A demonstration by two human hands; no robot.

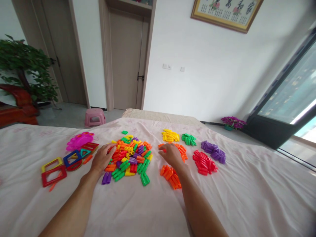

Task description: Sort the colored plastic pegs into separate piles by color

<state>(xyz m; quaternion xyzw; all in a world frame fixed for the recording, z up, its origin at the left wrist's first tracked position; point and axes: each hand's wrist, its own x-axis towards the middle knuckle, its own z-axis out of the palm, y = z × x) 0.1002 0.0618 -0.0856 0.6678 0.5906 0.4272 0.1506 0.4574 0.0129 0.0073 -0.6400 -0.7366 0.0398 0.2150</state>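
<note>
My left hand (101, 157) rests at the left edge of a mixed heap of coloured plastic building pieces (133, 152), its fingers slightly apart and touching the heap. Red, orange, green, purple and yellow pieces lie jumbled there. My right hand (172, 154) is over an orange pile (183, 152), partly covering it. A small red plastic piece (164, 150) shows between its thumb and fingers. Closer to me lies another orange pile (171, 177), beside my right forearm. Sorted by colour, yellow (170, 135), green (189, 139), red (204, 162) and purple (213, 151) piles lie around.
On the left of the cloth-covered bed or table (133, 210) lie a pink flower-shaped tray (80, 141) and several frame-shaped tiles, including a red square (54, 176) and a blue one (72, 158). Beyond stand a pink stool (95, 117), a door (125, 59) and a plant (24, 65).
</note>
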